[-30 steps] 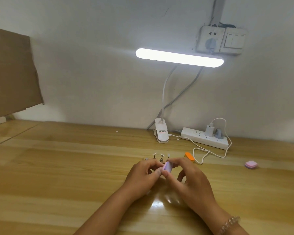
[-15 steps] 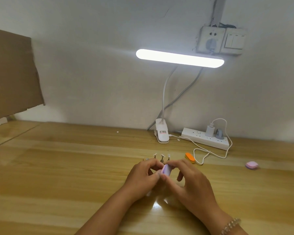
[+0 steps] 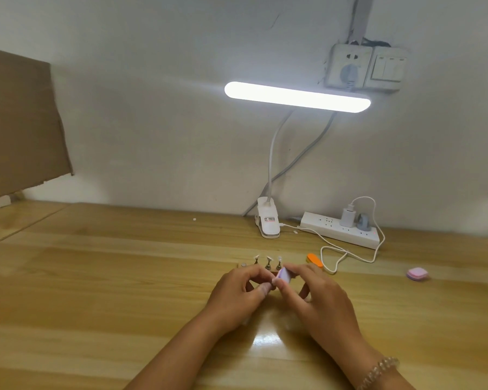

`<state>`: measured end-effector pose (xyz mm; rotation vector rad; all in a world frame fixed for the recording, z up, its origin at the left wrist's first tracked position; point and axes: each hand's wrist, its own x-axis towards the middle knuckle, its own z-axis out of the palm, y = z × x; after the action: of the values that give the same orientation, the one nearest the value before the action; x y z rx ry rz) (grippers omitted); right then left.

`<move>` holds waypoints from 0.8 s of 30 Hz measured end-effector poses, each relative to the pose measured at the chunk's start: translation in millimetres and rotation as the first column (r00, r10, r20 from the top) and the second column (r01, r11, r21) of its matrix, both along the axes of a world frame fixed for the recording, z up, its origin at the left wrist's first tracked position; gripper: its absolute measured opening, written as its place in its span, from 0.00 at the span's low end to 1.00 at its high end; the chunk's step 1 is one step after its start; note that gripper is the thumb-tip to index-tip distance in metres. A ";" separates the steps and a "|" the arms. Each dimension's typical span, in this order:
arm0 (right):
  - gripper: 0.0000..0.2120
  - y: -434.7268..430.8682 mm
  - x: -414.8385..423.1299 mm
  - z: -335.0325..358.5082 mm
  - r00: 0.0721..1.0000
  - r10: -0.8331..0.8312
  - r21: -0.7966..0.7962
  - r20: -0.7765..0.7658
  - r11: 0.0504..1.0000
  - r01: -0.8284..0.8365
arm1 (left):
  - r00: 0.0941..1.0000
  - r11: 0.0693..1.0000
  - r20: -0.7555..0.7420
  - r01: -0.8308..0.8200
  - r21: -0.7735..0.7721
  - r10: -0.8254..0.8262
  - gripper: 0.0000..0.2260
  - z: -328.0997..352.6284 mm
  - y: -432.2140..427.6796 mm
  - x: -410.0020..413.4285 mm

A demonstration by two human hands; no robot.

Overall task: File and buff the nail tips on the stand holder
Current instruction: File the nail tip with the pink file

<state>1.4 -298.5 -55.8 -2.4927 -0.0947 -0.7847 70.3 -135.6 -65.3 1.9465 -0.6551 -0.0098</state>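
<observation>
A small stand holder (image 3: pixel 244 265) lies on the wooden table just beyond my hands, with three nail tips (image 3: pixel 268 260) standing on short pegs. My right hand (image 3: pixel 319 294) pinches a small purple buffer block (image 3: pixel 283 275) between thumb and fingers. My left hand (image 3: pixel 237 294) has its fingers curled and pinches something small right against the buffer; what it holds is hidden by the fingers. Both hands meet just in front of the stand.
An orange buffer block (image 3: pixel 314 260) lies right of the stand, a pink one (image 3: pixel 417 274) farther right. A clip lamp (image 3: pixel 268 222), a power strip (image 3: pixel 341 229) and a looping white cable (image 3: pixel 347 254) sit near the wall. Cardboard (image 3: pixel 20 122) leans at the left.
The purple buffer has shifted slightly in my right hand against the left fingertips. Both hands stay in about the same place.
</observation>
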 end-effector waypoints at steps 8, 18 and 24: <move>0.15 -0.5 -0.1 0.3 1.000 0.005 0.011 -0.001 1.000 -0.005 | 1.000 1.000 0.001 0.001 -0.007 0.000 0.09 1.3 0.4 -0.8; 0.16 3.6 -3.0 0.3 0.998 0.052 -0.015 0.023 0.999 -0.052 | 1.000 1.000 -0.011 -0.002 -0.025 0.001 0.10 1.9 0.9 -0.5; 0.13 1.5 -1.2 0.9 0.999 0.023 0.058 0.033 0.998 -0.025 | 1.000 0.999 -0.012 0.002 -0.050 -0.003 0.11 3.3 0.7 -0.4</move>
<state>0.2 -297.0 -54.9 -2.4199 -0.1114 -0.8059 69.9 -135.0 -62.1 1.8963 -0.6441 -0.0065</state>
